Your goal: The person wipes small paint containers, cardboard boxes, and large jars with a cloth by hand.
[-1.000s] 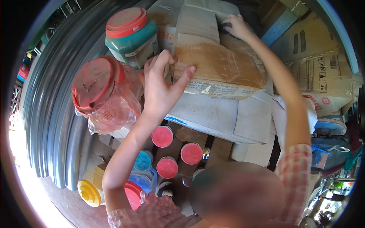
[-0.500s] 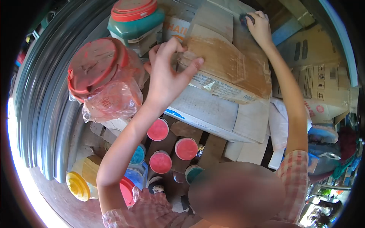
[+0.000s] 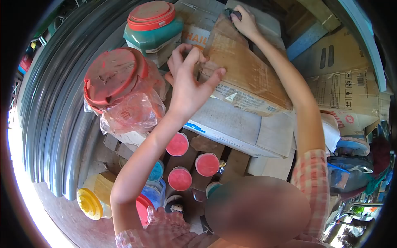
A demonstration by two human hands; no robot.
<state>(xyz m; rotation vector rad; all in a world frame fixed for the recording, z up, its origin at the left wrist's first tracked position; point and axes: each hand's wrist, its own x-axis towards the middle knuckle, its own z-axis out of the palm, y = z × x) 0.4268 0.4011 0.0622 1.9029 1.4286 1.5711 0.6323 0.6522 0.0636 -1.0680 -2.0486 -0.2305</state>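
Observation:
A worn brown cardboard box (image 3: 244, 70) lies on a larger pale box (image 3: 231, 124). My left hand (image 3: 188, 78) is at the left edge of the brown box, fingers curled and thumb apart, close to its top; whether the fingertips grip the cardboard is hard to tell. Near the far end of the brown box, my right hand (image 3: 245, 21) is closed around a small dark object (image 3: 235, 15), too small to make out. A brown flap lies under it.
Left of the boxes stand a red-lidded jar in torn plastic (image 3: 111, 78) and a green jar (image 3: 153, 31). Grey curved pipes (image 3: 49, 115) run along the left. Red-topped cups (image 3: 180, 178) and a yellow-lidded jar (image 3: 89, 203) sit below. More cartons (image 3: 339, 89) are at right.
My right hand has moved left with the dark object, over the far part of the brown box. My left hand has stayed at the box's left edge. The view has shifted slightly.

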